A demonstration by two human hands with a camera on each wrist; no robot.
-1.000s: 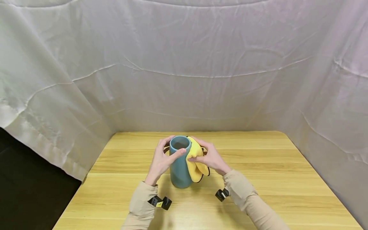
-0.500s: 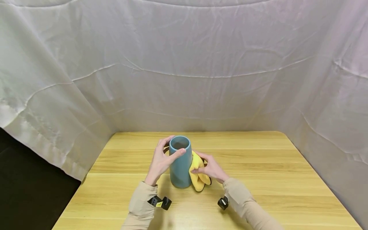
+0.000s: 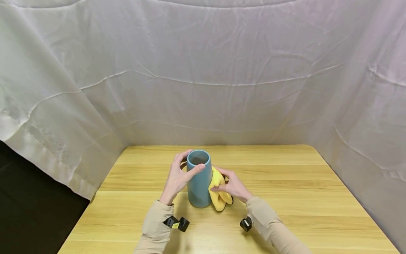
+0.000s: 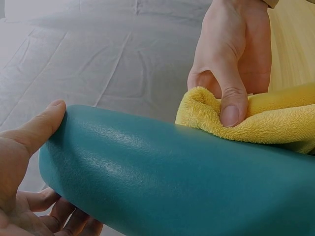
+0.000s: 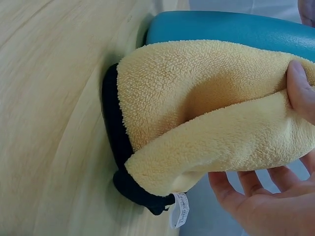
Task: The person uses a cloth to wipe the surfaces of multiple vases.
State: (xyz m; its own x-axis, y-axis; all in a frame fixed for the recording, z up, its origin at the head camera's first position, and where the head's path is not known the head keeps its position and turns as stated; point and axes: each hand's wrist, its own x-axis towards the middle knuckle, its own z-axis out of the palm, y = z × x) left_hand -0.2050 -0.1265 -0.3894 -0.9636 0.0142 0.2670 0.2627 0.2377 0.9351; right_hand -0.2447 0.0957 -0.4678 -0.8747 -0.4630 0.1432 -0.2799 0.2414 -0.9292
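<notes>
The cloth (image 3: 217, 180) is sitting lower than a second ago against the right side of the vase (image 3: 198, 188) standing on the desk (image 3: 285, 218), your right fingers (image 4: 233, 105) pinching it, your left fingers (image 4: 44, 123) gripping the vase's top, so wiping is apparently working downward.

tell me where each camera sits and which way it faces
Head: worn on the head, facing forward and down at the blue container, yellow cloth and table; left hand, right hand and beige sleeves show.
Left wrist: on that wrist, facing across the container toward the cloth; both hands show.
Right wrist: on that wrist, facing the cloth, container behind it; right hand at the right edge.
Both wrist views share container, cloth and right hand.
</notes>
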